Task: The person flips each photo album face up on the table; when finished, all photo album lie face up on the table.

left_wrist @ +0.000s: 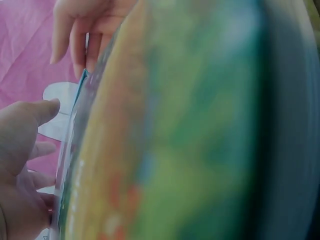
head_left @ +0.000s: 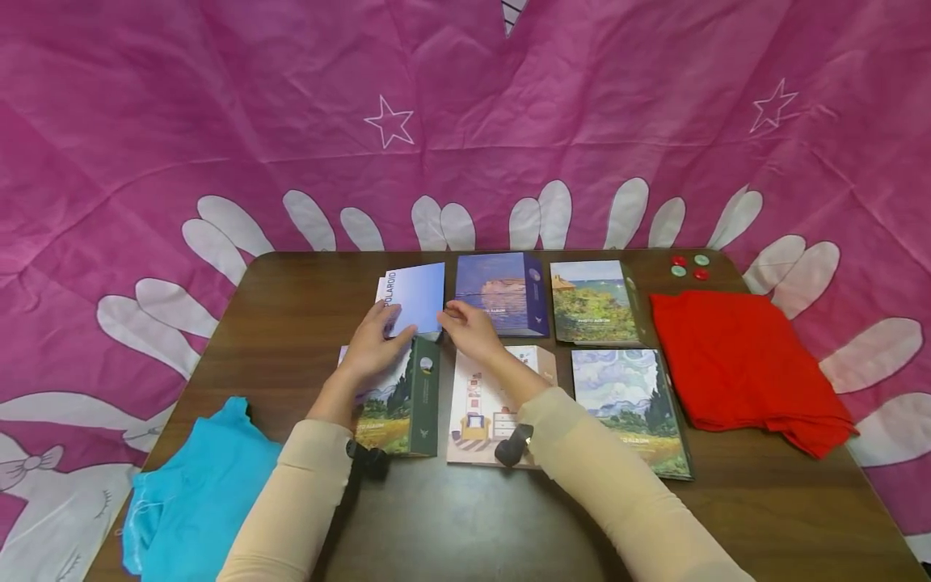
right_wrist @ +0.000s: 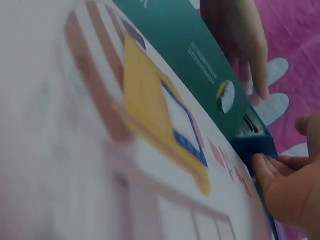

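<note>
A light-blue album marked POLAROID (head_left: 420, 293) lies in the back row on the table, at its left end. My left hand (head_left: 372, 343) rests on its left and front part, thumb and fingers spread; in the left wrist view that hand (left_wrist: 22, 160) has its thumb extended. At the album's front right corner, my right hand (head_left: 469, 330) touches the edge with fingertips. In the right wrist view those fingers lie against the dark blue spine (right_wrist: 256, 149). A green-spined landscape album (head_left: 423, 404) lies under my left wrist, and a white album with an armchair picture (head_left: 473, 404) under my right forearm.
A purple album (head_left: 502, 295), a garden-scene album (head_left: 592, 303) and another landscape album (head_left: 629, 404) lie to the right. Folded red cloth (head_left: 742, 364) sits farther right, below small red and green discs (head_left: 679, 271). Blue cloth (head_left: 200, 493) is at front left. A pink curtain (head_left: 465, 162) hangs behind.
</note>
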`<state>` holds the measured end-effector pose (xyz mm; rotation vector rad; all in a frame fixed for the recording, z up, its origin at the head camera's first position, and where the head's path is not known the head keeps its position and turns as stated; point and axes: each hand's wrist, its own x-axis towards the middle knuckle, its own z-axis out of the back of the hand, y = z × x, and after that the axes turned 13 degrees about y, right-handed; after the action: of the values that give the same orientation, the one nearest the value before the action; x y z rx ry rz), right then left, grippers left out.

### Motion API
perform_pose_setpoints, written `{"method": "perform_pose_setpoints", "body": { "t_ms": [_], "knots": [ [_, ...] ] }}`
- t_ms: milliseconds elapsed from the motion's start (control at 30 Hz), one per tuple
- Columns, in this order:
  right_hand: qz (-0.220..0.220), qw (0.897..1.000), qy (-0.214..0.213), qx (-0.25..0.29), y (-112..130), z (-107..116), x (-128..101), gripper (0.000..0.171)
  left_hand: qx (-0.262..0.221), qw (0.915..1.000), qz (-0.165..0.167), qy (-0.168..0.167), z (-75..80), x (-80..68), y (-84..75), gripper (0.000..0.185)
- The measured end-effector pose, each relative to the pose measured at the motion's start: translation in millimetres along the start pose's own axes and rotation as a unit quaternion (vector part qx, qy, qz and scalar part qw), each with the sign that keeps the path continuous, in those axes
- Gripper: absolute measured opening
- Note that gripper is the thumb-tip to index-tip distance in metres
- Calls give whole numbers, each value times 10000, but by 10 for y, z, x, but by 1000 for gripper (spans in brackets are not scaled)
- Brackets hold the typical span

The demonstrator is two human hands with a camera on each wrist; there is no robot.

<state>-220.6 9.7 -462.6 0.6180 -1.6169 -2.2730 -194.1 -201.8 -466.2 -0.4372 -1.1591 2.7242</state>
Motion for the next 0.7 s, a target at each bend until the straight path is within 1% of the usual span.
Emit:
{"method": "perform_pose_setpoints", "body": {
  "t_ms": [100,200,300,367,433,500,567,600,700],
  "knots": [
    [-90,9998,78,-139,18,-51,12,58,-114,9996,184,161,14,-14,-6,78],
    [-74,9997,73,-239,46,-90,24,56,-241,9986,340,330,73,-22,-15,81],
    [13,9996,-83,-253,63,-118,39,52,-516,9972,339,429,151,-19,-42,80],
    [78,9996,-254,-43,72,-136,45,48,-746,9958,286,456,193,-14,-65,77],
    [143,9980,-482,386,84,-150,52,43,-1014,9934,249,477,217,-3,-87,74],
    [199,9924,-712,986,94,-160,66,37,-1214,9912,238,466,220,15,-107,71],
    [222,9828,-890,1603,116,-160,78,33,-1323,9901,232,415,207,41,-126,69],
    [225,9771,-944,1894,127,-157,84,31,-1302,9906,206,366,194,58,-139,68],
    [154,9641,-899,2493,144,-137,113,34,-1172,9927,169,229,150,107,-188,67]
  ]
}}
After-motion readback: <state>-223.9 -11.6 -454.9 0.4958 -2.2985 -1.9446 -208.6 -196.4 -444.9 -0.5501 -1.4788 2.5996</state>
